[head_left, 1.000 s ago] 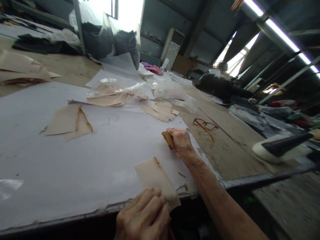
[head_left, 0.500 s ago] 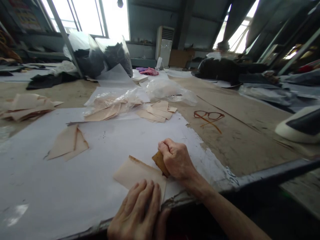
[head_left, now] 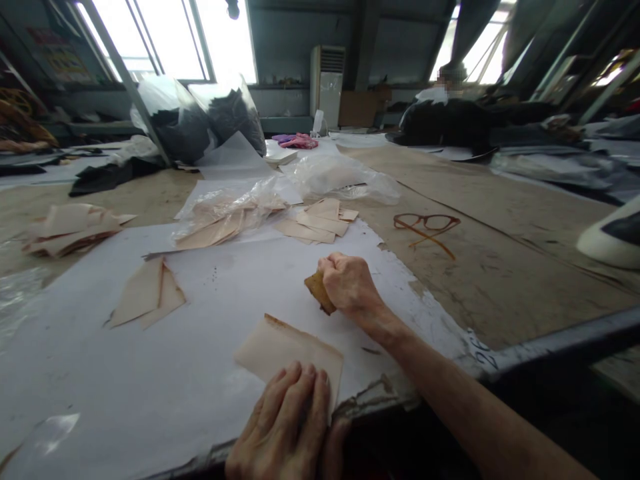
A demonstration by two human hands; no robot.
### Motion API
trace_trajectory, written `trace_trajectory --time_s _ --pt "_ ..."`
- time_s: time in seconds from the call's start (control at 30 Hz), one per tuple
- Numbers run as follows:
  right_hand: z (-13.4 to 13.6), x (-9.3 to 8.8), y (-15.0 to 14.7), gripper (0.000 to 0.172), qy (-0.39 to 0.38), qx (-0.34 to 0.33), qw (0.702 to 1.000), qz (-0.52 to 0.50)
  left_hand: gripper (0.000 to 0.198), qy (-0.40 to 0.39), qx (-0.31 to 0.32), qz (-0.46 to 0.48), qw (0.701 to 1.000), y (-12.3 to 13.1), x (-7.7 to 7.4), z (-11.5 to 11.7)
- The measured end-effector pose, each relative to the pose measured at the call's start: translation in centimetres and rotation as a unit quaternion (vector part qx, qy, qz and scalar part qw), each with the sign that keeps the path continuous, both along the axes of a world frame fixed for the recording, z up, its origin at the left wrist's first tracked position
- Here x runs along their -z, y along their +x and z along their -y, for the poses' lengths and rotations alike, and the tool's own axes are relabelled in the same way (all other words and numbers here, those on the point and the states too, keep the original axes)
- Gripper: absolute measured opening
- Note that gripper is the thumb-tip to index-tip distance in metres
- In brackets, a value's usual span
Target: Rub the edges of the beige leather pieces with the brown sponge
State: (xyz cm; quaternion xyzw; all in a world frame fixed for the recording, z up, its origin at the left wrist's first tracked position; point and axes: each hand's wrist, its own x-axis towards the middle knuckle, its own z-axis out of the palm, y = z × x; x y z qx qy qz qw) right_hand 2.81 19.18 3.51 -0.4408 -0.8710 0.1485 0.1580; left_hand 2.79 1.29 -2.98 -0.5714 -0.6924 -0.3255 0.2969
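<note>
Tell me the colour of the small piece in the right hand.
Mustard-brown, darker along its lower edge; the small piece shows best in the head view.

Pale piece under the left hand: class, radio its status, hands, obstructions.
Left hand on pale piece. Right hand gripping brown scrap, apart from pale piece. Only left hand covers pale piece.

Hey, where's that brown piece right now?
In the head view, the brown piece is near the middle, gripped in the right hand, just beyond the pale sheet under the left hand.
</note>
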Motion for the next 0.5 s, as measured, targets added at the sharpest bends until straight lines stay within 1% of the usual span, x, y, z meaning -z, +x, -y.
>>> trace_trajectory --time_s 0.07,0.13,0.2,0.23,0.3,0.37,0.43,0.47,0.5 --pt "1.4 0.3 0.9 0.029 0.018 -0.077 0.997 0.013 0.028 -0.004 0.005 -0.008 1.000 0.0 0.0 0.0" --pt "2.9 1.0 1.2 0.023 0.062 -0.143 0.987 0.032 0.029 -0.006 0.008 -0.014 1.000 0.0 -0.1 0.0" --pt "3.5 1.8 0.8 0.018 0.111 -0.172 0.978 0.045 0.030 -0.002 0.001 0.007 1.000 0.1 -0.2 -0.1" --pt "3.4 2.0 0.4 0.018 0.133 -0.172 0.975 0.045 0.029 0.001 -0.005 0.023 1.000 0.1 -0.2 -0.1" --pt "2.3 2.1 -0.6 0.019 0.161 -0.148 0.975 0.045 0.030 -0.001 -0.007 0.034 0.999 0.3 -0.2 0.0" --pt "0.8 1.7 -1.2 0.021 0.167 -0.078 0.982 0.045 0.031 -0.007 0.002 0.021 1.000 0.4 -0.2 0.0" --pt "-0.2 0.9 -1.1 0.021 0.149 -0.005 0.988 0.041 0.031 -0.005 0.008 0.021 1.000 0.4 -0.1 0.0" --pt "-0.2 0.5 -0.8 0.020 0.138 0.012 0.990 0.035 0.030 -0.002 0.009 0.028 1.000 0.5 -0.1 0.0" --pt "0.0 0.1 -0.5 0.020 0.129 0.008 0.991 0.031 0.030 0.003 0.008 0.038 0.999 0.5 -0.1 -0.1"
